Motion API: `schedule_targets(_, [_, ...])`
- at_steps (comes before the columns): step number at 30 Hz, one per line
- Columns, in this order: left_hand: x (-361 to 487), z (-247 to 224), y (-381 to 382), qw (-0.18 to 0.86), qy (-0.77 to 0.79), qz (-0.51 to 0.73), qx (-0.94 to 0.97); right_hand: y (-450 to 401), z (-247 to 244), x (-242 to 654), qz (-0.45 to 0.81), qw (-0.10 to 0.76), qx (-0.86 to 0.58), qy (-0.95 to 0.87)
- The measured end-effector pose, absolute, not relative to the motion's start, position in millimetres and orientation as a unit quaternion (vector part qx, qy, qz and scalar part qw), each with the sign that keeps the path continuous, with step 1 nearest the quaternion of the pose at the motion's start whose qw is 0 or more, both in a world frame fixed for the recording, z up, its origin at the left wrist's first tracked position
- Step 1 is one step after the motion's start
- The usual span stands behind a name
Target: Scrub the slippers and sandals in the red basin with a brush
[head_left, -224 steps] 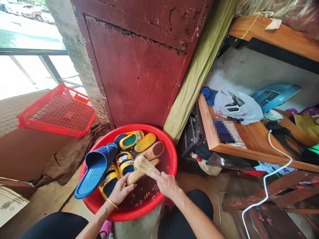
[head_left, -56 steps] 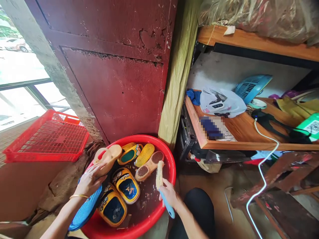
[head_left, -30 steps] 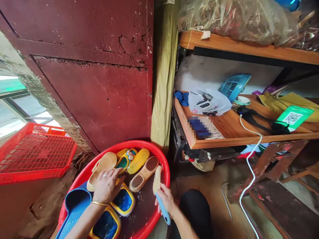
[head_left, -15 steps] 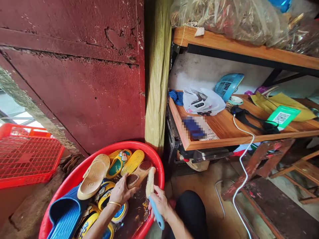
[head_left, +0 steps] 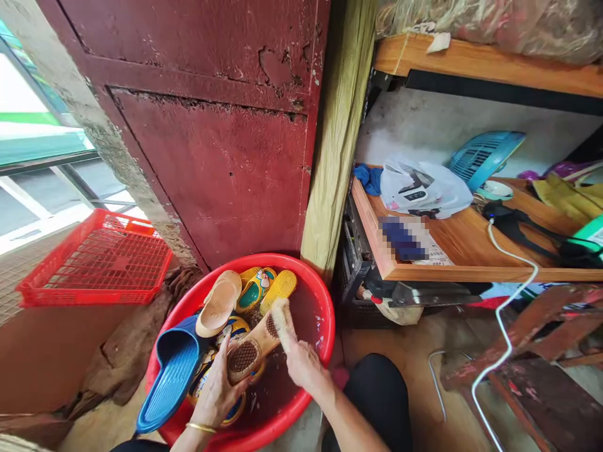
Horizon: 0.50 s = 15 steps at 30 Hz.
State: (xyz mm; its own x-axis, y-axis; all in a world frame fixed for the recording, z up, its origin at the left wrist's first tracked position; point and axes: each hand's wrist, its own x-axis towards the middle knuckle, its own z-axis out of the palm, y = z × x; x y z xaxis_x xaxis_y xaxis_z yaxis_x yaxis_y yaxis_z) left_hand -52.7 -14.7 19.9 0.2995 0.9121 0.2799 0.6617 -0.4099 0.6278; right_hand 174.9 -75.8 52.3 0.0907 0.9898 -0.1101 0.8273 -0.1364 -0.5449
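My left hand (head_left: 217,390) grips a tan shoe (head_left: 245,356) by its near end, with the brown-patterned sole turned up. My right hand (head_left: 305,367) is closed round a scrub brush (head_left: 282,323), whose pale bristles lie over the far part of that sole; its handle is mostly hidden in my fist. Both hands are over a red basin (head_left: 325,314) of dark water. A blue slipper (head_left: 174,376) leans on the basin's left rim, beside a beige clog (head_left: 219,304). Yellow shoes (head_left: 280,290) rest at the back, and several more lie partly hidden beneath my left hand.
A red plastic crate (head_left: 103,263) stands to the left, near a maroon door (head_left: 226,163). On the right, a wooden shelf (head_left: 452,270) holds a plastic bag (head_left: 424,188) and a blue fan (head_left: 485,157). A white cable (head_left: 509,339) hangs from it.
The view has swung left. The brush has moved onto the sole, its bristles now against the far end. My left hand has shifted to the shoe's near end.
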Motion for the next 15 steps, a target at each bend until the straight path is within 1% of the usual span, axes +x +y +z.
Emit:
schedule_targets(2, [-55.1, 12.0, -13.3, 0.214, 0.508, 0.308, 0.775, -86.7, 54.2, 168.9, 0.196, 0.113, -0.699, -0.678])
schedule_targets(6, [-51.4, 4.6, -10.0, 0.261, 0.497, 0.315, 0.765, -82.5, 52.0, 176.0, 0.165, 0.061, -0.710, -0.682])
schedule_targets(11, [-47.7, 6.3, -11.2, 0.277, 0.494, 0.332, 0.754, -39.7, 53.2, 191.2, 0.178, 0.071, -0.734, -0.651])
schedule_targets(15, [-50.9, 3.9, -14.1, 0.278, 0.502, 0.326, 0.752, -59.7, 42.2, 171.6, 0.156, 0.112, -0.719, -0.668])
